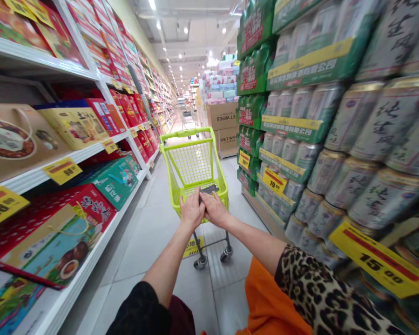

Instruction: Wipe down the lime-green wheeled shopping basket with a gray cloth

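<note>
My left hand (192, 210) and my right hand (214, 209) lie side by side on the handle of a lime-green shopping cart (194, 164), fingers curled over its bar. The cart stands ahead of me on small castor wheels (200, 262), with its wire basket pointing down the aisle. A flat dark object (209, 188), possibly a phone, lies in the basket just beyond my right hand. My hands partly hide the handle.
White shelves (70, 160) of boxed gift sets line the left of the tiled aisle. Stacked green-wrapped beverage cans (352, 139) with yellow price tags rise close on the right. Cardboard wet-wipes cartons (225, 125) and another cart (189, 122) stand farther ahead.
</note>
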`<state>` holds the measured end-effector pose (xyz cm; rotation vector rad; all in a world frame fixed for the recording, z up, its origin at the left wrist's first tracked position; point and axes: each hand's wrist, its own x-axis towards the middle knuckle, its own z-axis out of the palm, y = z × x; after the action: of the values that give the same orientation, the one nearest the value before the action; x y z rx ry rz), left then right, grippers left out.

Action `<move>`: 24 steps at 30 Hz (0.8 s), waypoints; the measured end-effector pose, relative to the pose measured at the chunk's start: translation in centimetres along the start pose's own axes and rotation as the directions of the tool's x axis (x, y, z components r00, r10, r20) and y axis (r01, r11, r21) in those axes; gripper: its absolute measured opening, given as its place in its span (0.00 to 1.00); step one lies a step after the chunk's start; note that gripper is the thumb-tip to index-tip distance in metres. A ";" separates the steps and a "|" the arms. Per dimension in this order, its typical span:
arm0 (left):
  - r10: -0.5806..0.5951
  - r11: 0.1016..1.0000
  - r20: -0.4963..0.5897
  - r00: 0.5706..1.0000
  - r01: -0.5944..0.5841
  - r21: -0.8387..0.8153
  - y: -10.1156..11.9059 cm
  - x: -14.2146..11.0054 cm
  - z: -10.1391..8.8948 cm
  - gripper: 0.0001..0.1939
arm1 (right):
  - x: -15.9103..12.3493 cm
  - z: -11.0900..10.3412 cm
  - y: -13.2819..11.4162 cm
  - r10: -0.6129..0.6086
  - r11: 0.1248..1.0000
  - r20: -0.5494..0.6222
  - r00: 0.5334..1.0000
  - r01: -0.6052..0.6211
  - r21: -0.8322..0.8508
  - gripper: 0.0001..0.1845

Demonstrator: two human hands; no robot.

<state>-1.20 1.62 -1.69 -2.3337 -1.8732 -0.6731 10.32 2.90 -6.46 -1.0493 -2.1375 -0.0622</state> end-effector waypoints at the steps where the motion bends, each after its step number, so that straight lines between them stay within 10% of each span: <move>1: -0.013 1.000 -0.030 0.999 0.012 -0.022 0.1 0.0 0.3 0.26 | -0.4 -0.4 0.3 -0.017 1.000 -0.007 1.000 0.017 0.010 0.35; 10: 0.099 0.990 -0.056 0.994 -0.092 0.106 0.6 0.0 1.4 0.13 | -2.7 -2.3 2.7 0.047 0.981 0.035 0.998 -0.040 -0.192 0.30; 19: 0.116 0.975 -0.057 0.992 -0.103 0.195 -8.2 -1.5 -0.3 0.19 | -2.7 -2.7 2.8 0.031 0.964 0.105 0.994 -0.002 -0.266 0.27; 24: 0.124 0.988 -0.134 0.983 -0.109 0.110 -5.8 -1.2 1.9 0.20 | -1.7 -0.7 0.7 0.011 0.967 0.101 0.995 0.015 -0.254 0.28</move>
<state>-6.35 2.64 -5.04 -2.2485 -1.6575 -0.6907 11.91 1.98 -7.19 -1.2191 -2.2652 -0.2977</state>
